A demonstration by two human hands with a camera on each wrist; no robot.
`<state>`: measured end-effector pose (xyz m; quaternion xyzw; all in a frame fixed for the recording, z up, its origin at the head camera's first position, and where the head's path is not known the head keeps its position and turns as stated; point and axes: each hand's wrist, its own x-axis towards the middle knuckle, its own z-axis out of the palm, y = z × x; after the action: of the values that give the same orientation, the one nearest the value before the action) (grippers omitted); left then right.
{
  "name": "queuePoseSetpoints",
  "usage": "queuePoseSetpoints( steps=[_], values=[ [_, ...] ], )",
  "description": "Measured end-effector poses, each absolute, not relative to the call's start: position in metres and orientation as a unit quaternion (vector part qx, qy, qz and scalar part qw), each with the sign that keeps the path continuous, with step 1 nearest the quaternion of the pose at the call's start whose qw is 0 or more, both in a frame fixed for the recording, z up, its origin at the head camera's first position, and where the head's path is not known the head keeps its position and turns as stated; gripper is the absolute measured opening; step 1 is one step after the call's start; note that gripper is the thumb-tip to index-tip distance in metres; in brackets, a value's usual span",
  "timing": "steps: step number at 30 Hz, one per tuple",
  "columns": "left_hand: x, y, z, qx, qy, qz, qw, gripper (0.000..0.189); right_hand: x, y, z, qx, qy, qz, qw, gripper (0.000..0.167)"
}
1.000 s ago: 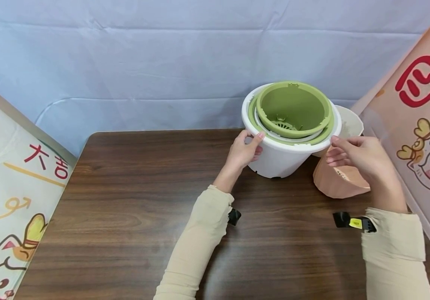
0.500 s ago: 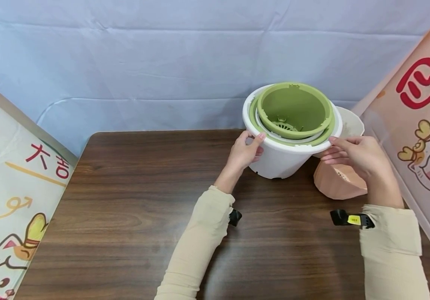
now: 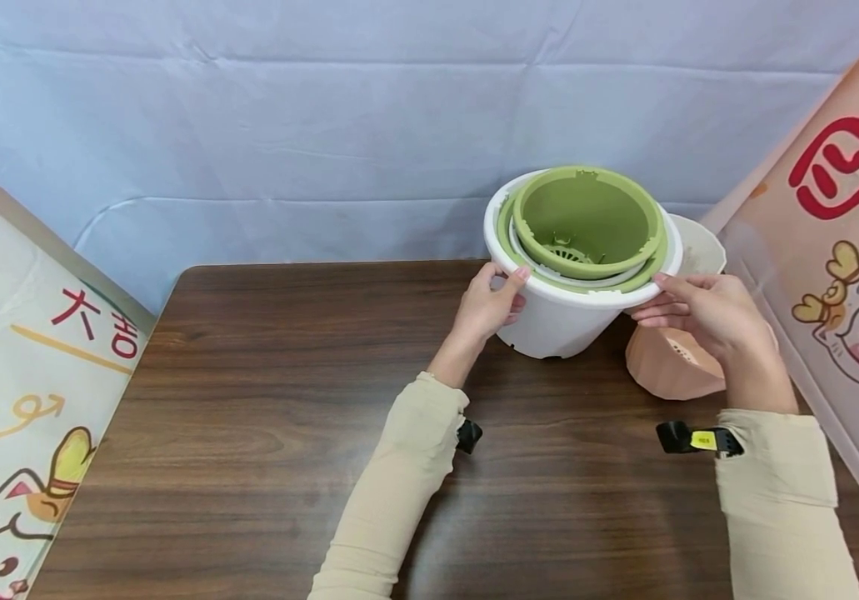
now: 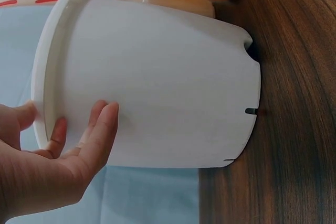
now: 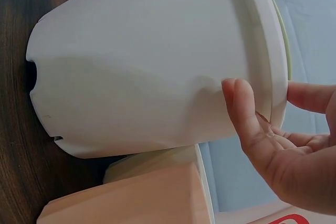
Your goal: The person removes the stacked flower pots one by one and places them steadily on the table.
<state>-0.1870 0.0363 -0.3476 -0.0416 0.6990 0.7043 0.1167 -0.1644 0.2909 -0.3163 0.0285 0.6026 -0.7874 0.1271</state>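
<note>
A big white plastic flower pot [image 3: 556,329] stands upright at the back right of the table, with smaller pots nested inside it. The topmost of these is a green pot [image 3: 590,212] with a slotted bottom, sitting a little askew. My left hand [image 3: 485,304] pinches the white rim on its left, thumb on top and fingers below. On the opposite side my right hand [image 3: 714,312] holds the rim the same way, and the right wrist view shows its thumb [image 5: 310,97] against the rim's outer edge. Both wrist views show the white pot's notched base at the tabletop.
Just right of the white pot is a peach-coloured pot [image 3: 661,367], partly covered by my right hand. A cream pot [image 3: 699,246] stands behind it. Pale cloth [image 3: 324,150] hangs along the back, and a printed banner [image 3: 849,275] borders the right side.
My right hand has moved slightly left, its fingers slipping under the white pot's rim and taking hold. The left hand keeps its grip, and the pots stay nearly in place.
</note>
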Motion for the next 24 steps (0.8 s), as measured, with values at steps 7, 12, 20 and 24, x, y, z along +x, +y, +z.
queuePoseSetpoints(
  steps=[7,12,20,24],
  values=[
    [-0.187,0.036,-0.3473,-0.042,0.703,0.7,0.115,0.023,-0.1639,0.2894,-0.3169,0.03,0.602,-0.788,0.122,0.014],
    [-0.1866,0.035,-0.3462,-0.039,0.711,0.693,0.114,0.024,-0.1638,0.2892,-0.3172,0.031,0.601,-0.79,0.12,0.014],
    [-0.1869,0.0345,-0.3445,-0.039,0.721,0.683,0.11,0.024,-0.1644,0.2893,-0.3183,0.028,0.6,-0.79,0.122,0.014],
    [-0.1867,0.034,-0.3427,-0.041,0.733,0.67,0.107,0.024,-0.1643,0.2893,-0.3183,0.027,0.6,-0.79,0.122,0.015]
  ],
)
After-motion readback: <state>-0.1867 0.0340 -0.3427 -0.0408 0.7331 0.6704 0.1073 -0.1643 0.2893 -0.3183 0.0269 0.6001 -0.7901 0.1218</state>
